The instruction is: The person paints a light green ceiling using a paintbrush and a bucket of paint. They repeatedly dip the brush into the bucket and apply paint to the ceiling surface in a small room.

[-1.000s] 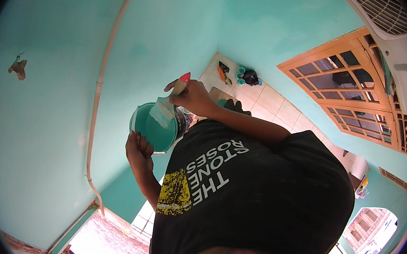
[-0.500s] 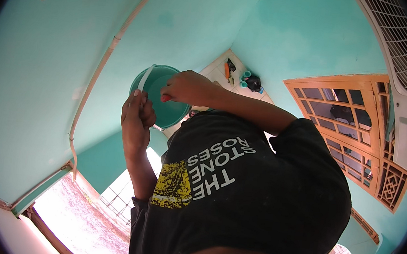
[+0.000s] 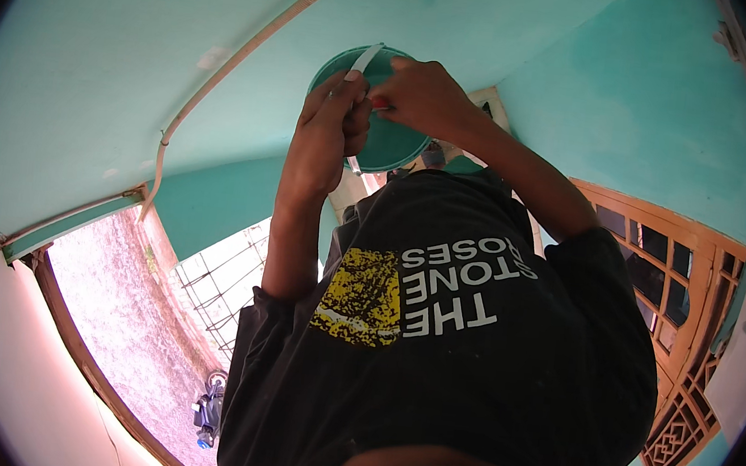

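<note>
Turquoise wall backs my remote view: left hand clenched on the white handle, right hand curled around a red grip, its end hidden, over the bucket. Colouring mostly done, I judge; pale patch remains.

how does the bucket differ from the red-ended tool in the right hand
Colour: the bucket is teal green; the red-ended tool shows only red.
View: the bucket's wide round shape shows around the hands; the tool is mostly hidden, just a small end visible.
Hold: the left hand grips the bucket's white handle; the right hand grips the tool directly.
Shared: both are hand-held.
</note>
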Demonstrator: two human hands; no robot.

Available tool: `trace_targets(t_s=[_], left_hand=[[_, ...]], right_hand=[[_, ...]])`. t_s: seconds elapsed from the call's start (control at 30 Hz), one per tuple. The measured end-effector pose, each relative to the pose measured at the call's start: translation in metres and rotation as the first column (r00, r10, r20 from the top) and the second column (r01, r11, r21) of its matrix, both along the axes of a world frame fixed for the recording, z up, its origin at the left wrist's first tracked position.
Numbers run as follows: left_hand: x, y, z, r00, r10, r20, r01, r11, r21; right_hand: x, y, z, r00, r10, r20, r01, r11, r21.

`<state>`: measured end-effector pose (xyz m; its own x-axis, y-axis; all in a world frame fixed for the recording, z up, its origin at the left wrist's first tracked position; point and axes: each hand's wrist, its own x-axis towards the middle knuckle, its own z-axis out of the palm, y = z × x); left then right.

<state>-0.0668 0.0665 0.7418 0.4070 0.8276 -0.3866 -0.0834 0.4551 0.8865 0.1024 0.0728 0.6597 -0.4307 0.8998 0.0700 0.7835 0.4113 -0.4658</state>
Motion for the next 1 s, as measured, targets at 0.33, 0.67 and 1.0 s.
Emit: trace_targets(t_s=[0.33,0.67,1.0], left_hand=[[0.005,-0.002,0.0,0.999,0.037,-0.012,-0.037,0.999,-0.032],[-0.001,0.003,-0.012,0.999,0.044,0.031,-0.042,0.998,-0.051],[-0.001,0.0,-0.028,0.991,0.133,-0.027,-0.134,0.991,-0.021]], right_hand=[[0.008,-0.003,0.021,0.998,-0.032,-0.05,0.035,0.997,0.062],[0.043,-0.017,0.02,0.478,-0.495,-0.726,0.383,0.861,-0.335],[0.05,-0.026,-0.042,0.215,-0.604,-0.768,0.301,0.789,-0.536]])
